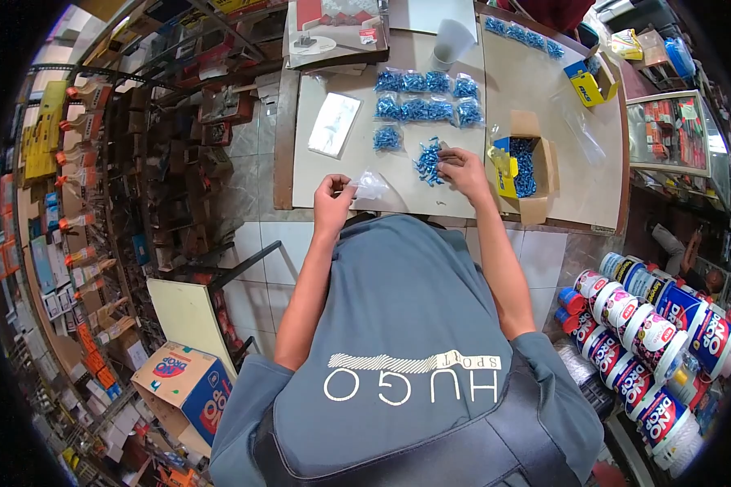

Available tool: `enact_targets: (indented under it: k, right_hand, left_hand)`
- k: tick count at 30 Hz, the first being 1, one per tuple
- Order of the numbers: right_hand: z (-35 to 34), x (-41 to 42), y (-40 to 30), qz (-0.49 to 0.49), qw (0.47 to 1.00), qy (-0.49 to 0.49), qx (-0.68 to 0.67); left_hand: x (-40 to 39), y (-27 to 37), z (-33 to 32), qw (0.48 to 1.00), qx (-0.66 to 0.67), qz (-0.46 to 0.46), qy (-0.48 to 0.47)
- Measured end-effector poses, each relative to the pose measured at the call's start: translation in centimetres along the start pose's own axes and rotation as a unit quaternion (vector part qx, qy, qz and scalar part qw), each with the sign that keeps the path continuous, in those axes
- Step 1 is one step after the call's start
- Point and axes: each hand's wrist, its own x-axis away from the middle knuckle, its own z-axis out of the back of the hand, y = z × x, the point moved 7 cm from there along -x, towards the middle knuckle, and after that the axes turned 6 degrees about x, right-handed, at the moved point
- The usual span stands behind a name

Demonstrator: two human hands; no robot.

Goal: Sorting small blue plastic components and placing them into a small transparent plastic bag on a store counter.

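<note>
My left hand [334, 196] pinches a small clear plastic bag [370, 184] at the table's near edge. My right hand [462, 170] is at a loose pile of small blue fasteners [427, 163], its fingertips touching the pile's right side. Whether any fastener is between those fingers cannot be made out. Beyond the pile, filled clear bags of the same blue pieces [414, 109] lie in rows, with a single one [387, 139] nearest me. To the right, an open yellow and blue cardboard box [524, 167] holds many more loose blue fasteners.
A stack of flat clear bags [335, 125] lies on the table [396, 55] at left. At the back are a large printed box [338, 33] and a translucent cup [452, 45]. More filled bags [524, 36] and another yellow box [591, 79] sit far right. Paint buckets [633, 347] stand at right.
</note>
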Motion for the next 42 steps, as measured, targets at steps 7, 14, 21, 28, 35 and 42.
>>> enact_targets:
  k: [7,14,21,28,35,42]
  right_hand:
    - [1.0,1.3,-2.1,0.027,0.998,0.047,0.012]
    - [8.9,3.3,-2.8,0.122,0.968,0.217,-0.032]
    - [18.0,3.0,-1.3,0.106,0.946,0.276,0.131]
    - [19.2,3.4,0.1,-0.084,0.883,0.230,0.400]
    - [18.0,2.8,1.4,-0.163,0.838,0.171,0.491]
    - [17.4,4.7,0.7,-0.084,0.855,0.206,0.469]
  left_hand:
    - [-0.3,0.2,-0.5,1.000,0.000,0.004,-0.008]
    - [-0.6,-0.1,-0.3,1.000,-0.019,0.008,-0.013]
    - [-0.4,0.0,-0.5,0.999,-0.023,0.015,-0.022]
    - [0.0,-0.3,0.0,1.000,-0.021,0.015,-0.016]
    - [0.1,-0.2,0.0,1.000,-0.014,0.007,-0.016]
    - [-0.2,-0.4,-0.1,1.000,-0.007,0.005,-0.015]
